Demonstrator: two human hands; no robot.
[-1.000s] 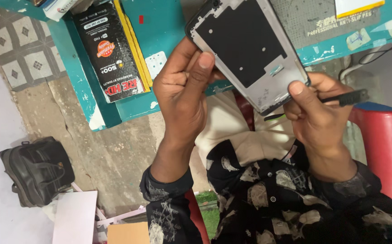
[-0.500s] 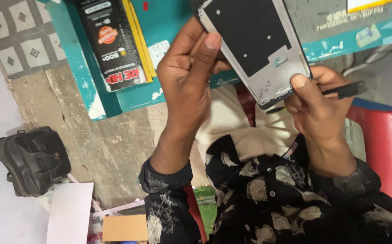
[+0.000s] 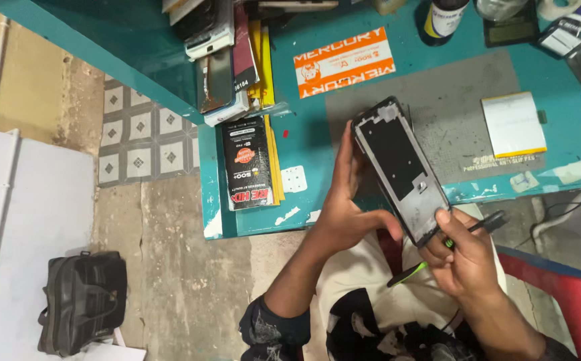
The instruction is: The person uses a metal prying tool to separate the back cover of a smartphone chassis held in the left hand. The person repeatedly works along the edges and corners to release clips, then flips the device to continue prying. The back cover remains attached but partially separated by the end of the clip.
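I see the phone frame (image 3: pixel 399 170) held above the near edge of the teal workbench (image 3: pixel 304 100), its long axis running from far-left to near-right, inner side facing up. The left hand (image 3: pixel 347 214) grips its left edge, fingers stretched along it and thumb pressing near the lower corner. The right hand (image 3: pixel 464 257) pinches the lower corner while holding a black-green tool (image 3: pixel 437 257). Right of the frame, a white battery (image 3: pixel 513 125) lies on the grey mat (image 3: pixel 451 100).

Both hands grip phone frame (image 3: pixel 399 170) (tilted).
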